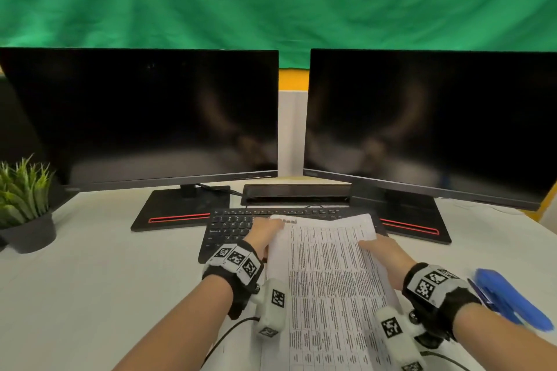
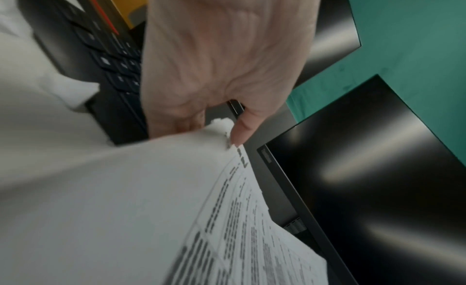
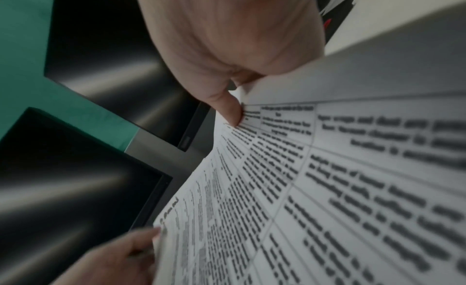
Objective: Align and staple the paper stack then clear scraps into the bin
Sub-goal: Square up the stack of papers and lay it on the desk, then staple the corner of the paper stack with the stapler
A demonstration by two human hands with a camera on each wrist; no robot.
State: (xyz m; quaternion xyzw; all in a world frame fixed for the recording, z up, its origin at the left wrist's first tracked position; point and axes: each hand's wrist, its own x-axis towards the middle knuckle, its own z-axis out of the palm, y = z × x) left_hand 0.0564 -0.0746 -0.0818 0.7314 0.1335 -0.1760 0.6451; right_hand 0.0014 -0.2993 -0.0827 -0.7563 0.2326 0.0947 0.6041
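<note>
A stack of printed paper [image 1: 325, 277] with dense tables is held up over the desk in front of the keyboard. My left hand [image 1: 266, 235] pinches its upper left corner; in the left wrist view the thumb [image 2: 242, 129] sits on the printed side with the fingers behind the paper stack [image 2: 126, 199]. My right hand [image 1: 378, 247] grips the upper right edge, thumb [image 3: 230, 110] on top of the paper stack [image 3: 327, 189]. A blue stapler [image 1: 509, 298] lies on the desk to the right of my right wrist.
A black keyboard [image 1: 232, 226] lies partly under the paper's far end. Two dark monitors [image 1: 144, 117] [image 1: 431, 123] stand behind it with a black bar [image 1: 295, 193] between their bases. A potted plant [image 1: 25, 205] stands at the far left. White desk [image 1: 105, 280] at left.
</note>
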